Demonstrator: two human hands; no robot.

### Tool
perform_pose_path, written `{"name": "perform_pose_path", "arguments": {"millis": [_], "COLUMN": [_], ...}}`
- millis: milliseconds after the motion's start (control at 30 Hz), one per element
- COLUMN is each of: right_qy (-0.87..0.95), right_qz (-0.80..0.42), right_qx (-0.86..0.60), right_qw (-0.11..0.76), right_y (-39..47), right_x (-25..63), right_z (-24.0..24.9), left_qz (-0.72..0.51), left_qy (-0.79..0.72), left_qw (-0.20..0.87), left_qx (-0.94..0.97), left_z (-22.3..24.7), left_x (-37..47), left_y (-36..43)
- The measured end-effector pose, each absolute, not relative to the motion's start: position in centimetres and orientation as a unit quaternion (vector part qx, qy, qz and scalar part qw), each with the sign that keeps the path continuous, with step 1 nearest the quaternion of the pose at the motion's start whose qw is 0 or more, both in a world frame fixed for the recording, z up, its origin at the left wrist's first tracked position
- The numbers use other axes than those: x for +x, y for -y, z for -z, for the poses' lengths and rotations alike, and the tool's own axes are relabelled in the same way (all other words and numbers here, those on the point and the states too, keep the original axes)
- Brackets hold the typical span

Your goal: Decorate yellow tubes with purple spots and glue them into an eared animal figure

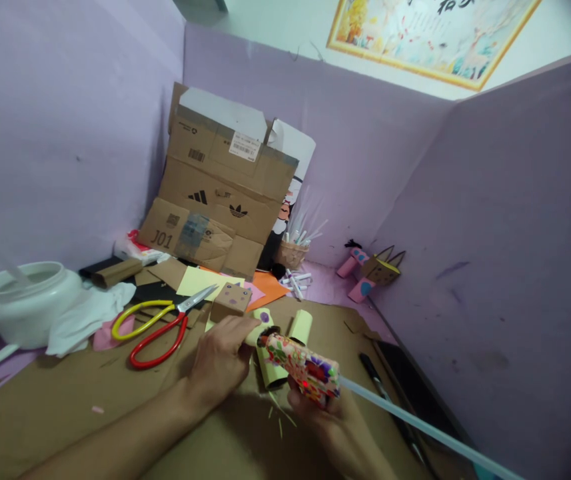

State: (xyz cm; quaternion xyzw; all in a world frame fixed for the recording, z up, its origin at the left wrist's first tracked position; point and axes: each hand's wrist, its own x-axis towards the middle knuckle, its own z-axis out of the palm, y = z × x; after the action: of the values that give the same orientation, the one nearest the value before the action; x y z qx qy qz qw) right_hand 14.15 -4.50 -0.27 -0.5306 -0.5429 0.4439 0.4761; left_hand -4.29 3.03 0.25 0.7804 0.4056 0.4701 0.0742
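Observation:
My right hand (332, 417) is wrapped round the grip of a flower-patterned hot glue gun (301, 360), which shows a small red light. A long translucent glue stick (405, 413) sticks out of its back end. Pinched in the fingers of my left hand (222, 357) is a pale yellow paper tube with a purple spot (264, 317). The gun's nozzle is at this tube's dark end; whether they touch I cannot tell. Below it lies another yellow tube (272, 373), and a third yellow tube (301, 327) is just behind the gun. A small cardboard box with a drawn face (231, 298) sits behind my left hand.
Scissors with yellow and red handles (162, 327) lie left, near a white pot (30, 300). A flattened cardboard box (225, 193) leans at the back beside a cup of pens (294, 252). At right are a cardboard animal (372, 270) and a black-handled cutter (378, 377).

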Motion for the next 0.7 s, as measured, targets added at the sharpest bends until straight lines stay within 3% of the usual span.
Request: {"name": "perform_pose_path", "arguments": {"millis": [400,700], "right_qy": [0.518,0.537], "right_qz": [-0.399,-0.432], "right_qx": [-0.565,-0.538], "right_qw": [0.503,0.485], "right_y": [4.2,4.3], "right_x": [14.1,13.9], "right_z": [-1.1,-0.6], "left_qz": [-0.442,-0.455], "left_qy": [-0.443,-0.426], "left_qw": [0.126,0.101], "left_qx": [0.77,0.775], "left_z": [-0.2,-0.3], "left_x": [-4.4,-4.5], "left_y": [-3.1,-2.9]}}
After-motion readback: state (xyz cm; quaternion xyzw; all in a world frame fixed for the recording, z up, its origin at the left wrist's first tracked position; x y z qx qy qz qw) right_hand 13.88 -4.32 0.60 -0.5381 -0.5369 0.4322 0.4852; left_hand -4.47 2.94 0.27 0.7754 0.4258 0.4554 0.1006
